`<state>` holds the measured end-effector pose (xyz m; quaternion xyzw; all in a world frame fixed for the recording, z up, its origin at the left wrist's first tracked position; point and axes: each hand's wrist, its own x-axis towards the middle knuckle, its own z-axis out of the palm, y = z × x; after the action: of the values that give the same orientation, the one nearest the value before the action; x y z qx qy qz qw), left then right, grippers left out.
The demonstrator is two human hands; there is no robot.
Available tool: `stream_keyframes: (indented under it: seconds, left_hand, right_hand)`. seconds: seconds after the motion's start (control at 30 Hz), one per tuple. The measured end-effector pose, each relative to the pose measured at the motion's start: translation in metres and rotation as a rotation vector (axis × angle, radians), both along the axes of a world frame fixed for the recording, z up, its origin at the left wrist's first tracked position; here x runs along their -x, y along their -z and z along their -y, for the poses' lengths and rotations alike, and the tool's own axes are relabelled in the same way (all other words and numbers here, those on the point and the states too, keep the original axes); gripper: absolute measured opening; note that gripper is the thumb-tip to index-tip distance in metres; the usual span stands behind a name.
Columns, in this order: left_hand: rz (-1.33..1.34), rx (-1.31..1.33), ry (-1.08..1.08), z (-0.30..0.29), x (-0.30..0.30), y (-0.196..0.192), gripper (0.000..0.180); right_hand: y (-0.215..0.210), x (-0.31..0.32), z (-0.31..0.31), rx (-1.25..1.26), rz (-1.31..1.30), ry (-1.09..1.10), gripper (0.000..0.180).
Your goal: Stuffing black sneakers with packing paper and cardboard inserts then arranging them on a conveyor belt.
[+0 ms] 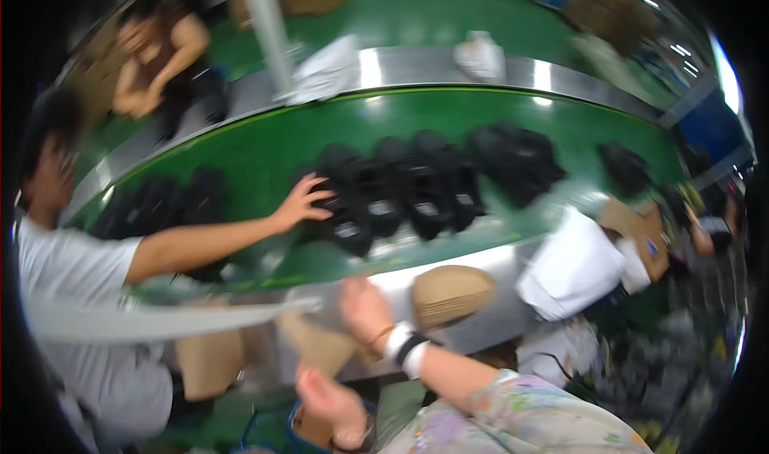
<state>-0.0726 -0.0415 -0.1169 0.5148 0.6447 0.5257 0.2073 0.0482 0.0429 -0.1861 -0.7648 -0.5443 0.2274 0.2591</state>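
My left hand (332, 402) is low in the head view, palm side partly up and smeared by motion. Just above its fingers is a blurred tan cardboard piece (318, 346); whether the hand grips it cannot be made out. My right hand (366, 308), with a white and black band at the wrist, is over the metal ledge (513, 318). Its fingers are blurred too. To its right lies a stack of curved tan cardboard pieces (452, 294). Beyond the ledge, several black shoes (420, 189) stand in a row on the green belt (280, 145).
A co-worker's hand (304, 203) reaches from the left to the nearest shoes. White bags (570, 266) and a brown carton (637, 234) are at the right. A pale post (184, 323) crosses the lower left. Another person (164, 57) sits across the belt.
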Motion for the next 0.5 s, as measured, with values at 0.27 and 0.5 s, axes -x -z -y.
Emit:
stream_keyframes:
  seconds: [0.27, 0.5]
  left_hand:
    - [0.19, 0.188, 0.43, 0.005, -0.037, -0.042, 0.013]
    - [0.754, 0.56, 0.755, 0.02, -0.127, -0.05, 0.016]
  right_hand:
    - [-0.089, -0.044, 0.057, -0.393, -0.178, 0.019, 0.042]
    - [-0.044, -0.332, 0.194, -0.276, 0.325, 0.484, 0.052]
